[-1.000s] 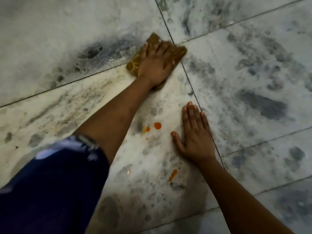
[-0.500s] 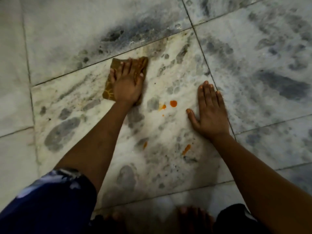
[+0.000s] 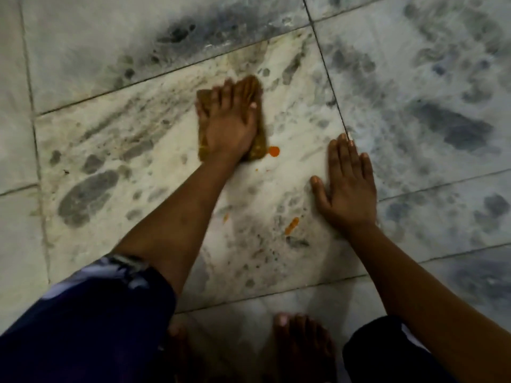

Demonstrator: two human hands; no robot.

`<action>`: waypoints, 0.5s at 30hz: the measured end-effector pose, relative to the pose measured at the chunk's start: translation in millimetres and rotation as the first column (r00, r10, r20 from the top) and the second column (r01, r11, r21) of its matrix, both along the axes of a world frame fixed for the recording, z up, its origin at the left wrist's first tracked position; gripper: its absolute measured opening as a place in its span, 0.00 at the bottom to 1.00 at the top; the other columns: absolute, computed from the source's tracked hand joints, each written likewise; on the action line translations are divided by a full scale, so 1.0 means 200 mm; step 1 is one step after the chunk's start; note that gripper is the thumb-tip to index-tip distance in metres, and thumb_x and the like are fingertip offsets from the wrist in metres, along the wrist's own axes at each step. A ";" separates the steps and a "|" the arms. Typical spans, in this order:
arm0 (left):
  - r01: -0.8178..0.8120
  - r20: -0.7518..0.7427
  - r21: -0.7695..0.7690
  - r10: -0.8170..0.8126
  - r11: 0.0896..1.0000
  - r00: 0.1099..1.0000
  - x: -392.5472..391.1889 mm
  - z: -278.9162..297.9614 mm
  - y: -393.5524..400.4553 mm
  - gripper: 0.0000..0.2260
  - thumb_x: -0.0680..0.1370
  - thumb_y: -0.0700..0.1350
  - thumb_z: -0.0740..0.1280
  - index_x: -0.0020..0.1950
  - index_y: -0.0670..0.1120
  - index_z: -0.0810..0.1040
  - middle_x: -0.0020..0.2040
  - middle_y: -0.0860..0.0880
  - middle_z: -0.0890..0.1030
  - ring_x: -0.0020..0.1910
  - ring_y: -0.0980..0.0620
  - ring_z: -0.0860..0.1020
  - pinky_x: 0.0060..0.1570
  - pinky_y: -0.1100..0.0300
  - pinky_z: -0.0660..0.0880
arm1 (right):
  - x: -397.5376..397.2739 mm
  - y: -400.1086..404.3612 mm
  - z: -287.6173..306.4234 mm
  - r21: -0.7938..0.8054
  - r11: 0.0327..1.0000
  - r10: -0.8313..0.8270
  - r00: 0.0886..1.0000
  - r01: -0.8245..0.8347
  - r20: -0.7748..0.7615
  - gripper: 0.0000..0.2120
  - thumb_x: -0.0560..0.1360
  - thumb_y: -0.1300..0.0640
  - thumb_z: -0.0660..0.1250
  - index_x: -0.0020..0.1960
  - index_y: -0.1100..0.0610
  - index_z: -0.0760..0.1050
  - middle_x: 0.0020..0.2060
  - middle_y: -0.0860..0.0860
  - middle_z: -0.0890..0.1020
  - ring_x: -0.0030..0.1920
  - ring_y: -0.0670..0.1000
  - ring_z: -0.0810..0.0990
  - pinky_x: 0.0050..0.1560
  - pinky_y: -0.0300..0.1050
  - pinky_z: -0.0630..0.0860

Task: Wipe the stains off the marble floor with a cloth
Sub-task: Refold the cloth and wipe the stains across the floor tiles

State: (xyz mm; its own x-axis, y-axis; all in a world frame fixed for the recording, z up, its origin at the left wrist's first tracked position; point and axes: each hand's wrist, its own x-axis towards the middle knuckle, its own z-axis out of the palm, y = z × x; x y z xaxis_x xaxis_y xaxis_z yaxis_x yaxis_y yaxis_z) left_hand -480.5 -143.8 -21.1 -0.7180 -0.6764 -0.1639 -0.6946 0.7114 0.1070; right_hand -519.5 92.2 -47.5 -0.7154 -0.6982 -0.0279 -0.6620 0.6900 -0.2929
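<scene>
My left hand (image 3: 231, 123) presses flat, fingers straight, on a folded brown cloth (image 3: 258, 146) on the white marble floor (image 3: 116, 139). A round orange stain (image 3: 274, 151) lies just right of the cloth's near corner. A longer orange smear (image 3: 291, 225) and a small orange spot (image 3: 226, 217) sit nearer to me. My right hand (image 3: 347, 189) rests flat on the floor to the right, fingers straight, empty.
Dark grout lines (image 3: 329, 78) divide the grey-veined slabs. My bare feet (image 3: 301, 346) stand at the bottom edge, between a dark blue patterned sleeve (image 3: 83, 322) and dark clothing (image 3: 370, 352).
My left hand has slid the cloth to the right and toward me, up against the round orange stain; the small stain beside it is gone from sight. My right hand stays planted.
</scene>
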 end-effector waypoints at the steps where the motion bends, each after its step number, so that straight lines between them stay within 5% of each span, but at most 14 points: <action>1: 0.048 -0.007 0.009 -0.048 0.999 0.999 -0.07 -0.01 0.07 0.25 0.81 0.57 0.48 0.77 0.51 0.53 0.78 0.49 0.54 0.76 0.48 0.51 0.72 0.41 0.41 | 0.00 0.00 0.00 0.001 1.000 -0.001 1.000 0.001 0.003 0.33 0.77 0.43 0.49 0.76 0.61 0.54 0.75 0.58 0.56 0.76 0.55 0.53 0.74 0.51 0.47; 6: 0.384 -0.047 -0.012 -0.384 0.923 0.922 0.22 -0.01 0.40 0.26 0.79 0.59 0.48 0.76 0.53 0.56 0.76 0.48 0.60 0.76 0.46 0.54 0.72 0.43 0.45 | 0.00 0.00 0.00 -0.007 1.000 -0.012 1.000 0.012 0.007 0.32 0.76 0.46 0.49 0.76 0.61 0.55 0.75 0.58 0.57 0.75 0.53 0.54 0.74 0.51 0.48; 10: 0.260 -0.001 -0.015 -0.260 0.965 0.966 0.37 -0.02 0.21 0.27 0.78 0.59 0.47 0.76 0.53 0.58 0.76 0.46 0.59 0.75 0.43 0.55 0.72 0.41 0.46 | 0.00 0.00 -0.01 -0.017 1.000 -0.011 1.000 0.011 0.011 0.32 0.77 0.46 0.49 0.76 0.61 0.54 0.75 0.59 0.56 0.76 0.53 0.52 0.74 0.51 0.46; 15: -0.026 0.023 -0.013 0.026 1.000 0.999 -0.12 0.01 -0.02 0.26 0.81 0.58 0.47 0.77 0.52 0.50 0.78 0.45 0.50 0.76 0.42 0.49 0.72 0.39 0.42 | 0.00 -0.01 0.00 -0.015 1.000 -0.013 1.000 0.013 0.010 0.32 0.77 0.46 0.49 0.76 0.61 0.54 0.75 0.59 0.56 0.76 0.53 0.53 0.74 0.51 0.46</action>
